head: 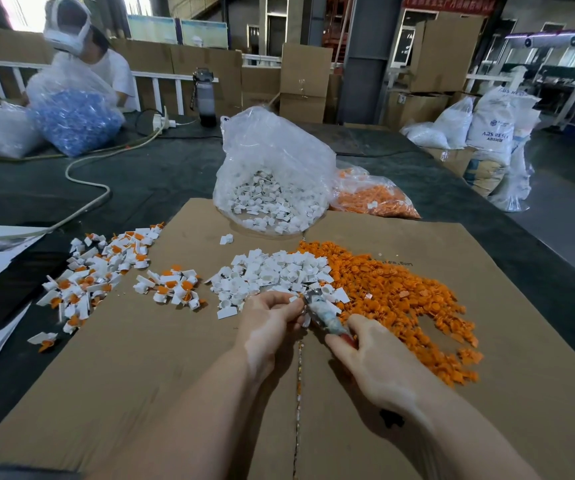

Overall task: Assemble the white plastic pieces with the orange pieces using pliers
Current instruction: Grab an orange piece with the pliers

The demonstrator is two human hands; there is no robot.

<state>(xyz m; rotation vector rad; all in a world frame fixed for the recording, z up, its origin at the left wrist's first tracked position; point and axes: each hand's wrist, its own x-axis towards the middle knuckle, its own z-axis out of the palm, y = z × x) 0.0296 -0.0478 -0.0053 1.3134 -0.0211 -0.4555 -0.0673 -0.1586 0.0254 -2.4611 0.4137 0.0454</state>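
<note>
While your right hand (365, 355) wraps its fingers round the handles of the pliers (324, 315), your left hand (268, 320) pinches a small white piece (294, 299) right at the tip of the tool. Both hands sit over the middle of the cardboard sheet (161, 368), just at the near edge of the loose piles.

Touching the pliers' tip is the pile of white pieces (272, 271). Right beside it, toward the right edge of the cardboard, spreads the big pile of orange pieces (400, 296); the two piles touch.

Off to the left, across the left edge of the cardboard, lies a heap of joined white and orange pieces (102, 271).

At the far edge of the cardboard stands an open clear bag of white pieces (272, 199). Just to its right a clear bag of orange pieces (372, 199) lies on the dark bench (161, 168).

At the far left corner of the bench another person (106, 64) sits behind a bag of blue pieces (75, 123). A dark bottle (205, 98) stands near the far edge.
</note>
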